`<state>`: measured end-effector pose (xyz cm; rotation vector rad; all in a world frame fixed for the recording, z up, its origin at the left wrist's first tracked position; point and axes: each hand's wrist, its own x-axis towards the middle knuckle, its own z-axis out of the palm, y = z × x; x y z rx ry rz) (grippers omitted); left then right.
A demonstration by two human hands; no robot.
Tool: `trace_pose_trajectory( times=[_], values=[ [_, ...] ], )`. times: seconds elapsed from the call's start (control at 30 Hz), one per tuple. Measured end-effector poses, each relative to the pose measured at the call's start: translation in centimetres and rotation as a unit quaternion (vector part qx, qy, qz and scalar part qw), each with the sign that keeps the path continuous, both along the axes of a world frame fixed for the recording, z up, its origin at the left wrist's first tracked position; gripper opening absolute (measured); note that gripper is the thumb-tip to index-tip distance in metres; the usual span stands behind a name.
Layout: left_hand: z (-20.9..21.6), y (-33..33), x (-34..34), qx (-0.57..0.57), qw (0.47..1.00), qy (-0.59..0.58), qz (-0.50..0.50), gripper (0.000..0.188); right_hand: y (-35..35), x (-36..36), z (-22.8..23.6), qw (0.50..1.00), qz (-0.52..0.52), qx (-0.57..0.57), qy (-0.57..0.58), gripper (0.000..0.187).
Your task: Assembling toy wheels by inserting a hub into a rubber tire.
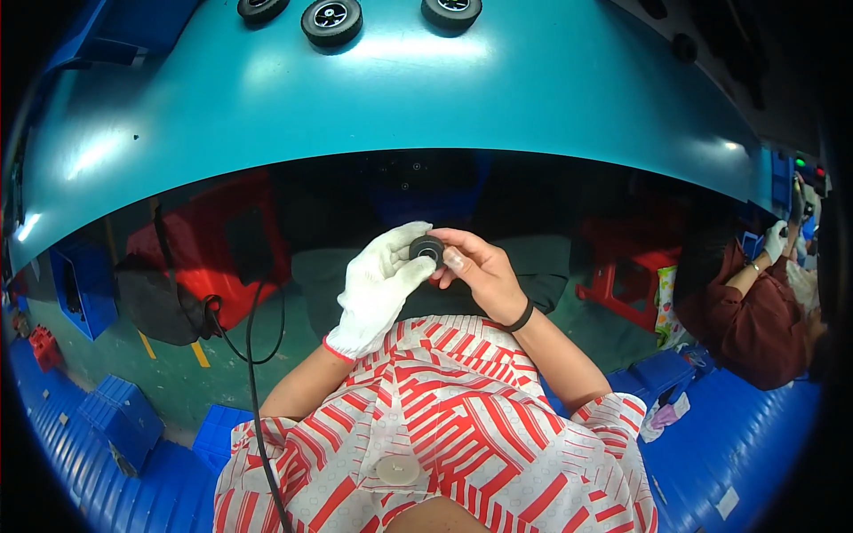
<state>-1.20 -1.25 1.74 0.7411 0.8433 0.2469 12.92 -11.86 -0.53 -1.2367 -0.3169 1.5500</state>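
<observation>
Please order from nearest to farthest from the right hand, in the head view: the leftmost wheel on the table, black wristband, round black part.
1. Round black part: left, touching the right hand.
2. Black wristband: lower right, just past the hand.
3. Leftmost wheel: upper left, on the table.

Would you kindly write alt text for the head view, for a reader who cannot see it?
A person's white-gloved left hand and bare right hand hold a small round black part in front of their red-and-white patterned shirt. Beyond, black-tyred wheels lie on a teal table.
</observation>
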Motion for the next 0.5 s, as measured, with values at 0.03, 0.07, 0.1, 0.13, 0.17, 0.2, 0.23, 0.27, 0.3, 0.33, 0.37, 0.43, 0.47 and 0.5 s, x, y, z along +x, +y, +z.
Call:
trace_pose_trajectory(
  times=[0.03, 0.07, 0.1, 0.13, 0.17, 0.2, 0.23, 0.27, 0.3, 0.33, 0.37, 0.43, 0.47, 0.5],
  values=[
    [0.2, 0.1, 0.1, 0.014, 1.0, 0.021, -0.009, 0.047, 0.2, -0.2, 0.1, 0.996, 0.003, 0.015, -0.086, 0.03],
    [0.3, 0.1, 0.2, 0.013, 1.0, 0.021, -0.009, 0.047, 0.2, -0.4, 0.3, 0.985, 0.007, 0.03, -0.17, 0.03],
    [0.4, 0.1, 0.3, 0.043, 0.998, 0.032, -0.024, 0.047, 0.3, -0.2, 0.3, 0.985, 0.007, 0.029, -0.17, 0.03],
    [0.5, 0.1, 0.3, 0.072, 0.996, 0.043, -0.039, 0.046, 0.4, 0.1, 0.4, 0.979, 0.032, 0.022, -0.2, 0.029],
    [0.5, 0.1, 0.3, 0.072, 0.996, 0.044, -0.039, 0.046, 0.4, 0.3, 0.4, 0.971, 0.056, 0.015, -0.231, 0.028],
    [0.4, 0.3, 0.1, 0.051, 0.997, 0.035, -0.041, 0.046, 0.3, 0.3, 0.3, 0.971, 0.057, 0.014, -0.23, 0.028],
    [0.4, 0.4, 0.1, 0.03, 0.998, 0.024, -0.043, 0.047, 0.2, 0.4, 0.2, 0.981, 0.042, 0.015, -0.19, 0.028],
    [0.3, 0.5, 0.1, 0.029, 0.998, 0.024, -0.044, 0.047, 0.2, 0.4, 0.1, 0.988, 0.027, 0.016, -0.149, 0.027],
    [0.3, 0.5, 0.0, 0.03, 0.998, 0.018, -0.051, 0.047, 0.1, 0.4, 0.0, 0.988, 0.027, 0.015, -0.15, 0.027],
    [0.2, 0.6, -0.1, 0.032, 0.998, 0.013, -0.058, 0.046, 0.0, 0.4, -0.2, 0.99, 0.024, 0.015, -0.139, 0.027],
    [0.0, 0.7, -0.2, 0.032, 0.998, 0.013, -0.058, 0.046, 0.0, 0.3, -0.2, 0.991, 0.021, 0.014, -0.129, 0.027],
    [-0.4, 0.7, -0.3, -0.006, 0.999, -0.008, -0.048, 0.045, 0.2, 0.5, 0.1, 0.99, 0.031, -0.002, -0.137, 0.026],
    [-0.5, 0.8, -0.2, -0.006, 0.999, -0.008, -0.048, 0.045, 0.3, 0.6, 0.3, 0.988, 0.041, -0.019, -0.144, 0.026],
    [-0.6, 0.8, -0.1, -0.033, 0.999, -0.007, -0.036, 0.044, 0.4, 0.8, 0.5, 0.988, 0.041, -0.02, -0.145, 0.026]
  ],
)
